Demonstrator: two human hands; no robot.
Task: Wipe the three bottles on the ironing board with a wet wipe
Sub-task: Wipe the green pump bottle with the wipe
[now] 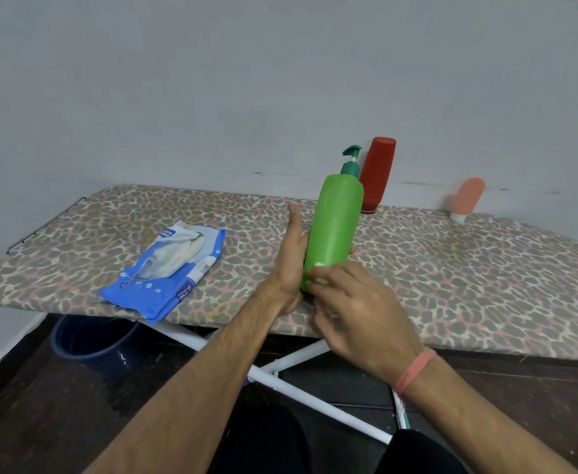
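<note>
A green pump bottle stands tilted near the front middle of the leopard-print ironing board. My left hand grips its left side and back, thumb pointing up. My right hand presses a small white wet wipe against the bottle's lower front; most of the wipe is hidden under my fingers. A red bottle stands upside down on its cap at the back by the wall. A small peach tube bottle stands on its white cap further right.
A blue wet-wipe pack, torn wide with wipes showing, lies on the board's left part. Under the board are white crossed legs and a dark blue bucket on the dark floor. A grey wall stands right behind the board.
</note>
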